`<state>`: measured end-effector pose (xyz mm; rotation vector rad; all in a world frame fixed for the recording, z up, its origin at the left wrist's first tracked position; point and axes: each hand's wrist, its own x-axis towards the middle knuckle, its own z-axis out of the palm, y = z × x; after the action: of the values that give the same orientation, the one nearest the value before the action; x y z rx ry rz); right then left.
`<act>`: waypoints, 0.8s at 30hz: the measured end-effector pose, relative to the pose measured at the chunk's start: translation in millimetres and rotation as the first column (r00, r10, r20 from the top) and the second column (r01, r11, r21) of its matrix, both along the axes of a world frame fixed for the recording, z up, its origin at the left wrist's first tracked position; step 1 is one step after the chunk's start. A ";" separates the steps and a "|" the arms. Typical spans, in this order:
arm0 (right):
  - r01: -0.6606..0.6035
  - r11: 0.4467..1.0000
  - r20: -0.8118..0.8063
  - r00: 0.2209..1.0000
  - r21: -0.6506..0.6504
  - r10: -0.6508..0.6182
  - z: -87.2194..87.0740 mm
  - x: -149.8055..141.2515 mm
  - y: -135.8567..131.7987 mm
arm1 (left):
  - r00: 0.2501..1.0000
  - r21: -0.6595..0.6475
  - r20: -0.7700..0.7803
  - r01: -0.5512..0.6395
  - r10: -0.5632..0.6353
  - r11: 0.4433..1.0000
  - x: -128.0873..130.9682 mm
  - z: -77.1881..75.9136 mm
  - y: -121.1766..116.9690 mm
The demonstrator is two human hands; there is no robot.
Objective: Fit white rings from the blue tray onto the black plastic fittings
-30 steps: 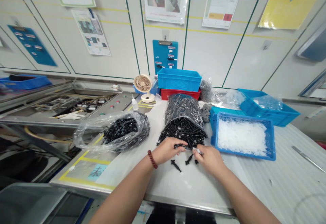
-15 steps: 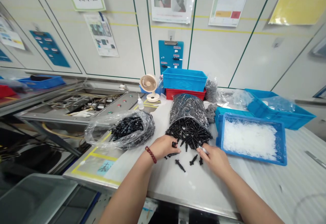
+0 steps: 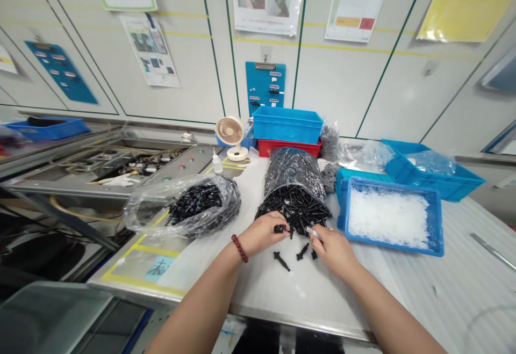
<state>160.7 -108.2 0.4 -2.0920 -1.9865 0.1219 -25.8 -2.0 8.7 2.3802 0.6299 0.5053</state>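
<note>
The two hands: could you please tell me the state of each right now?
Left hand: closed, holding a black part.
Right hand: closed, holding a slim whitish item.

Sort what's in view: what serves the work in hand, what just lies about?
Likely in use:
black plastic part, in left hand
small white object, in right hand
clear plastic bag spilling black parts

Seemingly idle:
round cream fan
white plastic bottle
long silver strip

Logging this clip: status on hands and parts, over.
Left hand holding black part. Right hand pinching small white piece. Loose black parts near both hands.
</note>
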 end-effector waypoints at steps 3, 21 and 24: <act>-0.041 0.999 -0.032 0.999 -0.010 0.041 2.0 -1.4 -0.7 | 0.999 -0.110 0.034 -0.014 0.017 0.994 2.6 0.3 -2.9; -0.047 0.994 -0.015 0.999 -0.102 0.046 12.4 -4.2 -3.7 | 0.989 -0.223 0.145 -0.008 0.041 0.975 7.1 6.7 -8.3; -0.073 0.993 -0.009 0.997 -0.097 0.072 12.5 -5.5 -3.7 | 0.989 -0.228 0.147 0.004 0.031 0.974 8.4 4.3 -8.5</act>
<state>155.2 -111.8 12.9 -2.0746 -2.0938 0.2427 -17.3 -10.5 13.0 2.1022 0.6025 0.5789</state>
